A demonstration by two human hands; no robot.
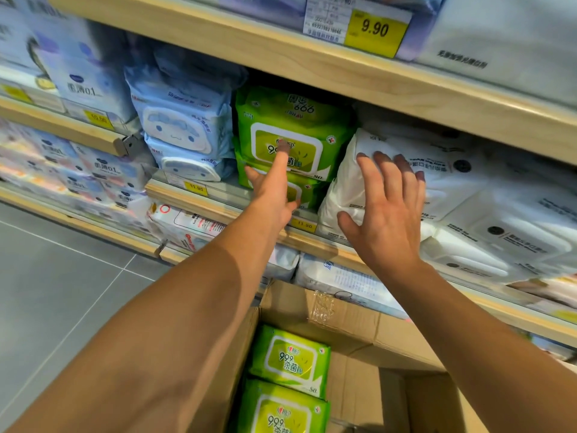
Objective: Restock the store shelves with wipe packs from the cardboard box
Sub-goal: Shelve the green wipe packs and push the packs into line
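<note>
While both arms reach toward the shelf, the head view shows:
Left hand (274, 195): fingers straight, index fingertip pressing the top green wipe pack (290, 132), stacked on another on the middle shelf (199, 200).
Right hand (385, 210): spread wide, flat against a white pack (352, 182) beside the green stack.
Cardboard box (349, 326): open below, two green packs (290, 359) inside.

Green wipe packs (290, 135) with white-edged labels, white packs (437, 182), pale-blue cartoon-face packs (181, 120), yellow price tags (374, 29).

Green wipe packs (290, 135) wedged between blue packs (184, 120) and white packs (406, 179); shelf board (343, 73) close overhead.
</note>
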